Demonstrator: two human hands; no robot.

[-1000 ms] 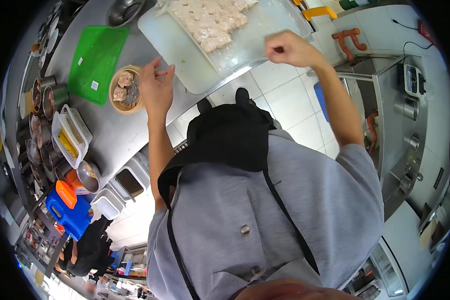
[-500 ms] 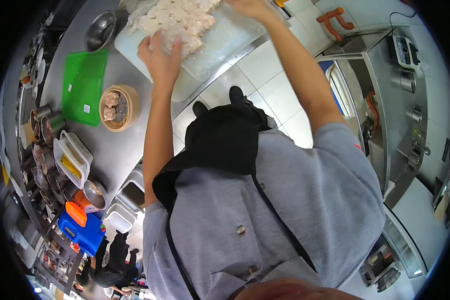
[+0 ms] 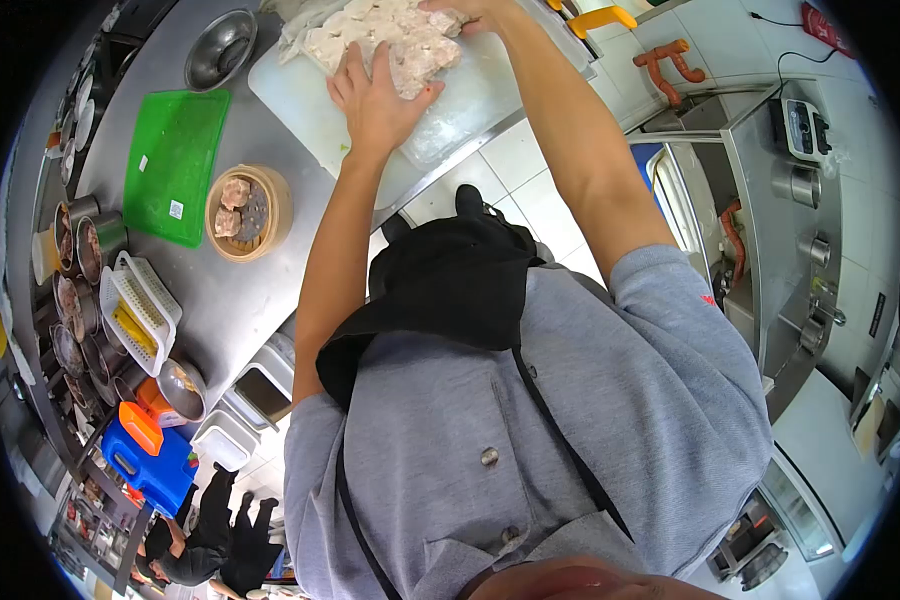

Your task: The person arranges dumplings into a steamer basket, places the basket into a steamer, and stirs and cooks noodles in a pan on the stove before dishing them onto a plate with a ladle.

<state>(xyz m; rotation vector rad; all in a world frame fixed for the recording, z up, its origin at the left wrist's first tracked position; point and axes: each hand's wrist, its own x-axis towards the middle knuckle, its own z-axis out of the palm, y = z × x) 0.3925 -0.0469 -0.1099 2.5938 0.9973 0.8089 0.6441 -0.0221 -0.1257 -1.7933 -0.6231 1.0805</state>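
A lumpy, pale pink-white slab of what looks like raw dumplings packed together (image 3: pixel 395 45) lies on a white cutting board (image 3: pixel 290 95). My left hand (image 3: pixel 378 108) rests on its near side with fingers spread. At the slab's right end, my right hand (image 3: pixel 482 14) curves its fingers and thumb around the edge. The top of that hand runs out of the picture. To the left, a round bamboo steamer (image 3: pixel 278 205) holds a few pinkish dumplings (image 3: pixel 232 207) on one side of its perforated base.
A green board (image 3: pixel 175 150) and a metal bowl (image 3: pixel 220 50) sit on the steel counter. Beyond are a white basket (image 3: pixel 155 290), several metal pots (image 3: pixel 100 245) and a blue container (image 3: pixel 150 460). A yellow handle (image 3: pixel 605 20) juts out at right. Other people stand at lower left.
My left hand has shifted right along the slab's near side, fingers still spread. My right hand has come in around the right end. The whole view has shifted slightly.
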